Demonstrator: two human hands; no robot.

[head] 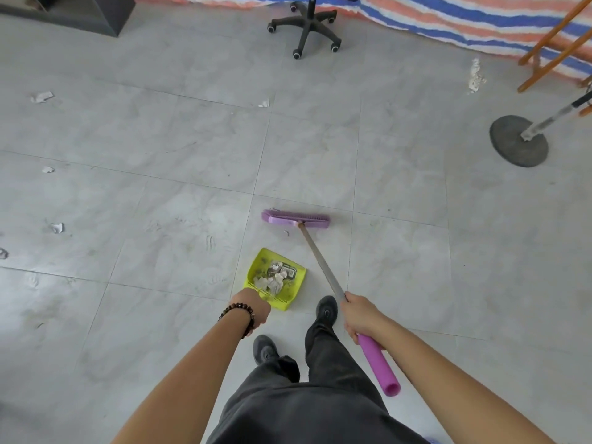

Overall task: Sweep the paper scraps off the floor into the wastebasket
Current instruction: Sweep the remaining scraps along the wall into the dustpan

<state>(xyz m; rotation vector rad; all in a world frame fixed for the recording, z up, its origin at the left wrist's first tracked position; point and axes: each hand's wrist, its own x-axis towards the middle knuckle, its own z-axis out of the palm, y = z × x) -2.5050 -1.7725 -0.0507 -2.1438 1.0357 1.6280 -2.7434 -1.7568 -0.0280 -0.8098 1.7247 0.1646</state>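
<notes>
— Holding the purple push broom in your right hand, aren't you? Which way does it run?

— Yes. Its long axis runs from your right side forward and slightly left across the grey tiled floor. The brush head lies crosswise on the tiles ahead of you. The purple foam end of the handle points back toward you.

— And the grip?

— Your right hand is wrapped fully round the shaft where bare metal meets the foam sleeve. That arm reaches forward, nearly straight.

— The other hand?

— Your left hand, with a dark beaded bracelet on the wrist, is curled in a fist at the near edge of the yellow-green plastic dustpan and holds it. Your knuckles hide the handle. The pan sits between the brush head and your black shoes, with its open mouth pointing away from you.

— The paper?

— Crumpled white paper scraps lie in the pan. More lie loose on the tiles well to your left. One small piece lies farther ahead, nearer the black wheeled office chair base.
</notes>
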